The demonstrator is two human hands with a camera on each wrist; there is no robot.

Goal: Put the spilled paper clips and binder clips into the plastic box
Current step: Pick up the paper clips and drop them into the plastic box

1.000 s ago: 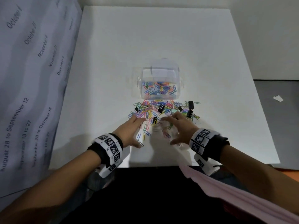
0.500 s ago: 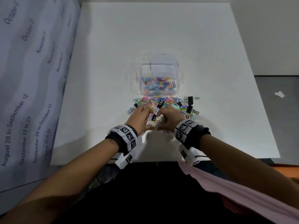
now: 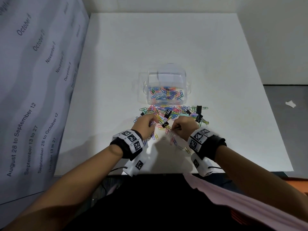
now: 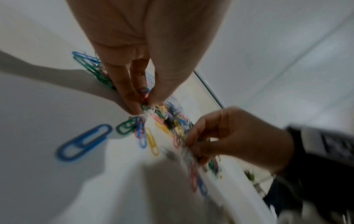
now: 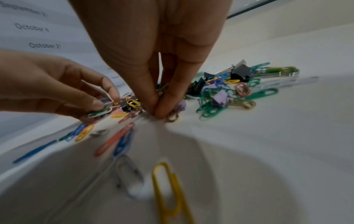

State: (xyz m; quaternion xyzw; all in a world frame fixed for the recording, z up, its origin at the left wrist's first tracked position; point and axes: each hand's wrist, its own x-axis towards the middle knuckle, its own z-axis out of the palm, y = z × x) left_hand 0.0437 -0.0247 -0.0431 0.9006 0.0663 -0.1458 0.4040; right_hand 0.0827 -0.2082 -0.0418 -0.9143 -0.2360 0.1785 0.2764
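A clear plastic box stands mid-table with coloured paper clips inside. In front of it lies a spilled heap of coloured paper clips mixed with black binder clips. My left hand is at the heap's near left edge, fingers bunched and pinching a few paper clips. My right hand sits at the near right edge, thumb and fingers pinching paper clips. Loose clips lie between and behind the hands, among them a blue one and a yellow one.
The white table has bare surface all round the box. A printed calendar sheet hangs along the left side. The table's near edge is just behind my wrists. A paper scrap lies on the grey floor at right.
Both hands moved forward into the near edge of the heap and drew closer together; their fingers went from spread flat on the table to bunched pinches on clips.
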